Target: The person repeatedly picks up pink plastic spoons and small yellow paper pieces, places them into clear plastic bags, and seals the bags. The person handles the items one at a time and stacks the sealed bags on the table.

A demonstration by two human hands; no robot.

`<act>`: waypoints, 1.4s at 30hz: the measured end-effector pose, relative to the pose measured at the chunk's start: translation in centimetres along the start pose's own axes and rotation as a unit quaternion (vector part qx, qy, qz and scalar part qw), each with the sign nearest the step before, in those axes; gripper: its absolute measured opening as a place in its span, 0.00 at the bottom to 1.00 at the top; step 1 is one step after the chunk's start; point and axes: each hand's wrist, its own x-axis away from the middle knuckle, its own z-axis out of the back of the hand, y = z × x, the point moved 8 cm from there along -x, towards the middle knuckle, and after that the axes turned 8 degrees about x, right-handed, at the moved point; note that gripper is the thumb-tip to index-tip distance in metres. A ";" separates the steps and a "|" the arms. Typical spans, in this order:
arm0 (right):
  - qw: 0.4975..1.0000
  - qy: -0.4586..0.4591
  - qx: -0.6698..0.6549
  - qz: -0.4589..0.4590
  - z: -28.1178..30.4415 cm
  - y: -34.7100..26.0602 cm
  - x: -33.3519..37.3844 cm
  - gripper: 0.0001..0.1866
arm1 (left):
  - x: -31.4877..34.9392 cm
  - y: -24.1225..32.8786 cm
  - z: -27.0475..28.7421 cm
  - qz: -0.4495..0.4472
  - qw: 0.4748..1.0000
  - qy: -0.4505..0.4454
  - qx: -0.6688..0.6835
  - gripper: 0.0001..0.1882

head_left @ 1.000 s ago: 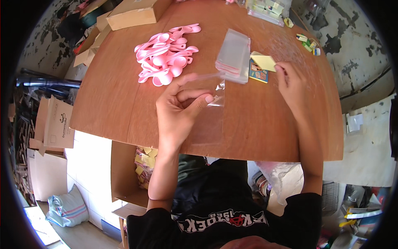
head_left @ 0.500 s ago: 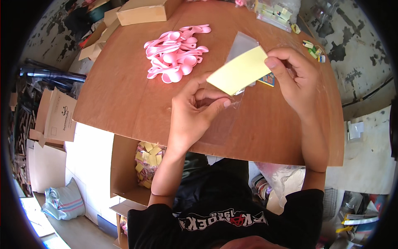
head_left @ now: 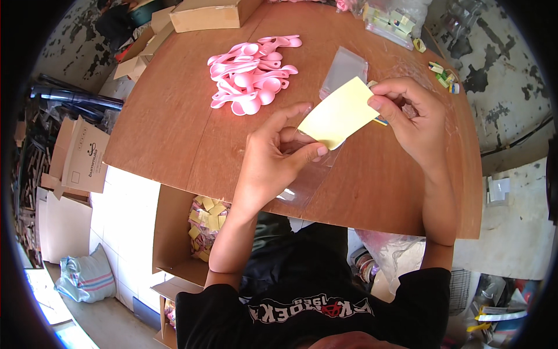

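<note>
A pale yellow card (head_left: 338, 113) is held tilted above the brown table. My right hand (head_left: 415, 116) pinches its upper right corner between thumb and fingers. At the card's lower left end, my left hand (head_left: 276, 154) grips a clear plastic bag (head_left: 308, 177), which hangs below its fingers. The card's lower end meets the bag's mouth there; how far it sits inside I cannot tell. Behind the card lies a stack of clear bags (head_left: 343, 70). Partly hidden under the right hand is a small blue and yellow printed card (head_left: 381, 120).
Pink measuring spoons (head_left: 250, 75) are heaped on the table (head_left: 168, 128), left of my hands. A cardboard box (head_left: 206, 14) stands at the far edge. Tape rolls (head_left: 444, 78) lie far right. Below the table's front edge, an open carton (head_left: 174, 232) contains packed pink pieces with yellow cards.
The yellow card has tipped more upright and come slightly nearer to me. Both hands still hold their ends, and the bag now hangs more visibly below the left hand.
</note>
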 end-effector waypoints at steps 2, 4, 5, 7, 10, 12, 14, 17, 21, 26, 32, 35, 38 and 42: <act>0.999 0.022 0.012 -0.026 0.3 0.1 0.1 0.05 | 0.1 0.2 -0.1 -0.004 1.000 0.002 0.004 0.31; 0.999 0.040 -0.002 -0.030 0.5 0.3 0.1 0.05 | 0.1 0.3 0.0 -0.008 1.000 0.005 0.009 0.32; 0.998 0.058 -0.016 -0.033 0.7 0.4 0.2 0.05 | 0.1 0.2 0.1 -0.010 1.000 0.005 0.007 0.32; 0.999 0.033 -0.015 -0.033 0.8 0.2 0.0 0.05 | 0.1 0.3 0.2 -0.012 1.000 0.006 0.006 0.32; 0.998 -0.016 -0.036 -0.050 0.1 0.5 0.4 0.05 | 0.0 0.5 -0.2 -0.012 1.000 -0.004 0.025 0.33; 0.995 -0.042 -0.058 -0.062 -0.8 0.7 0.5 0.05 | 0.2 0.6 -0.5 -0.012 1.000 -0.023 -0.004 0.33; 0.992 -0.092 -0.085 -0.029 -2.1 0.4 0.4 0.06 | 0.1 0.7 -0.7 -0.009 1.000 -0.029 -0.002 0.33; 0.984 -0.166 -0.064 0.019 -3.5 -1.0 0.5 0.07 | 0.1 0.9 -1.0 -0.002 0.999 -0.032 -0.004 0.32; 0.973 -0.210 -0.093 0.003 -4.9 -2.0 1.5 0.09 | 0.9 1.6 -0.8 -0.071 0.994 0.016 -0.084 0.26; 0.936 -0.283 -0.164 -0.129 -5.2 -2.5 2.5 0.10 | 2.2 3.5 -1.8 -0.175 0.971 0.011 -0.162 0.24; 0.864 -0.453 -0.064 -0.207 -6.8 -2.1 3.7 0.10 | 2.9 2.6 -1.9 -0.148 0.971 -0.018 -0.188 0.27; 0.873 -0.483 0.013 -0.069 -7.8 -3.5 2.1 0.09 | 3.1 3.0 -1.3 -0.173 0.966 -0.020 -0.193 0.30; 0.902 -0.430 -0.030 -0.021 -8.6 -2.6 1.1 0.08 | 3.6 3.4 -0.3 -0.138 0.974 -0.002 -0.180 0.33; 0.829 -0.488 -0.237 -0.139 -9.6 0.4 -1.6 0.09 | 3.7 1.5 1.4 -0.066 0.986 0.014 -0.154 0.30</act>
